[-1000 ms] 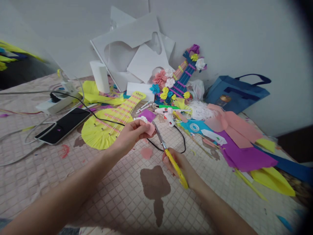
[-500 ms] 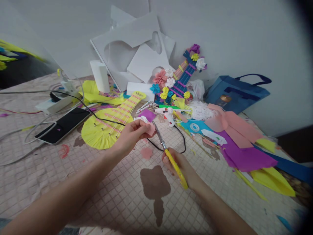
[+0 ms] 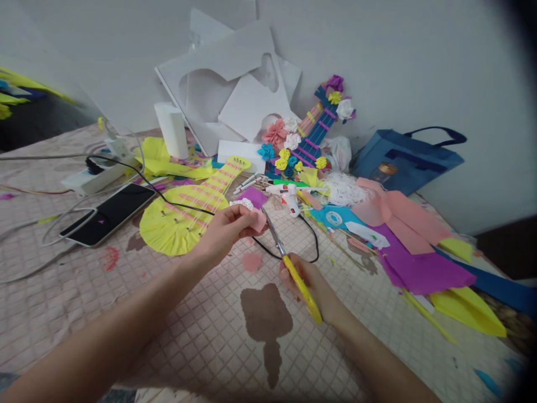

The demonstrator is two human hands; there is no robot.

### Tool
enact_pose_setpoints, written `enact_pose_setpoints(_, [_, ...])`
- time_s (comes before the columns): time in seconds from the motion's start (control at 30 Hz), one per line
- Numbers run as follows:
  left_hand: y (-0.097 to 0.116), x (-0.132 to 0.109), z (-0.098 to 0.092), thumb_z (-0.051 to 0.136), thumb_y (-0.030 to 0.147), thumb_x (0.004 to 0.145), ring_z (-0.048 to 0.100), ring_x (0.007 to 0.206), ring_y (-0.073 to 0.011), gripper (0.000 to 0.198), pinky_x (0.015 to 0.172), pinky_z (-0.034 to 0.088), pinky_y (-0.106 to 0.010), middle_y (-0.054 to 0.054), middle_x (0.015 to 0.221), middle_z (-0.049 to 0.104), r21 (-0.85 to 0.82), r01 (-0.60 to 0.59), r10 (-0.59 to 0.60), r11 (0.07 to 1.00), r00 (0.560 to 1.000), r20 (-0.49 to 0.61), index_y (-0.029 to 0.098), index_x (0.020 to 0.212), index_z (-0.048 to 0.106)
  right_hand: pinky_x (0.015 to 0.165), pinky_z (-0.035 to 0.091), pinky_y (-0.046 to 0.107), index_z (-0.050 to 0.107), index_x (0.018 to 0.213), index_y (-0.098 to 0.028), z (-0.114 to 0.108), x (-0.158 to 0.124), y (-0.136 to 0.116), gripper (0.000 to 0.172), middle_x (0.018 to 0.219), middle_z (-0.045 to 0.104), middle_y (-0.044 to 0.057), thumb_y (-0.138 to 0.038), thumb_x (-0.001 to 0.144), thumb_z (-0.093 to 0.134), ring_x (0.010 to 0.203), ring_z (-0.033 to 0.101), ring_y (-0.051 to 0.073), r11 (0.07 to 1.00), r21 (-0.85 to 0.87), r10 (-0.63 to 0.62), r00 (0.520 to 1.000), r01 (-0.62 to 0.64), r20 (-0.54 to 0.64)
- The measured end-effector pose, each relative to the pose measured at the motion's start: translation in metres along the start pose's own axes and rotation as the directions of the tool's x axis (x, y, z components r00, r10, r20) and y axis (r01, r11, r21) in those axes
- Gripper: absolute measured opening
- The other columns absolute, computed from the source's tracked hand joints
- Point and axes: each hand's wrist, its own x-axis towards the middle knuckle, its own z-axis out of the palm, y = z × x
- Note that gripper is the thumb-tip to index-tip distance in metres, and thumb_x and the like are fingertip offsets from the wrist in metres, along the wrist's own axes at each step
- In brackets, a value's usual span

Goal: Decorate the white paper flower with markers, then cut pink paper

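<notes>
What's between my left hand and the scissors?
In the head view, pink paper lies between: your left hand pinches it, and the tips of the scissors are by its edge. Whether they touch is unclear.

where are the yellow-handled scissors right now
In the head view, the scissors are in the right hand, just right of centre, blades beside the pink paper in the left hand.

The desk [image 3: 197,330], lattice-patterned, shows a brown patch [image 3: 267,313] at lower centre. Resting on it: left, a white power strip [image 3: 92,179] and a dark-screened phone [image 3: 111,215]; left of centre, a yellow paper guitar [image 3: 168,238]; centre, a pink scrap [image 3: 251,262]; right, a purple sheet [image 3: 423,268].
</notes>
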Motion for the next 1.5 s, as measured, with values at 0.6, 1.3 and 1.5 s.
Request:
enact_pose_setpoints(0.6, [0.003,0.004,-0.007,0.074,0.031,0.073,0.066,0.070,-0.0153,0.026,0.067,0.051,-0.029,0.000,0.071,0.064,0.035,0.013,-0.015,0.999,0.999,0.042,0.016,0.070,0.053,0.041,0.029,0.021,0.043,0.074,-0.021,-0.001,0.002,0.006,0.035,0.053,0.036,-0.008,-0.054,0.082,0.053,0.046,0.033,0.008,0.999,-0.021,-0.028,0.999,0.028,0.017])
enact_pose_setpoints(1.3, [0.005,0.004,-0.010,0.074,0.031,0.073,0.067,0.070,-0.0171,0.025,0.064,0.053,-0.030,0.000,0.066,0.063,0.076,0.008,-0.011,0.997,0.999,0.044,0.017,0.069,0.054,0.049,0.032,0.022,0.042,0.070,-0.021,-0.006,0.002,0.005,0.031,0.060,0.044,-0.004,-0.047,0.080,0.055,0.053,0.040,0.010,0.989,-0.130,-0.075,0.997,0.071,-0.024])
enact_pose_setpoints(1.5, [0.003,0.005,-0.011,0.074,0.031,0.073,0.067,0.071,-0.0176,0.024,0.065,0.053,-0.030,-0.001,0.067,0.064,0.081,0.008,-0.012,0.997,0.999,0.044,0.017,0.069,0.054,0.048,0.034,0.021,0.039,0.068,-0.022,-0.003,0.003,0.005,0.030,0.062,0.046,-0.004,-0.044,0.079,0.057,0.053,0.040,0.009,0.997,-0.046,-0.062,0.998,0.061,-0.022])
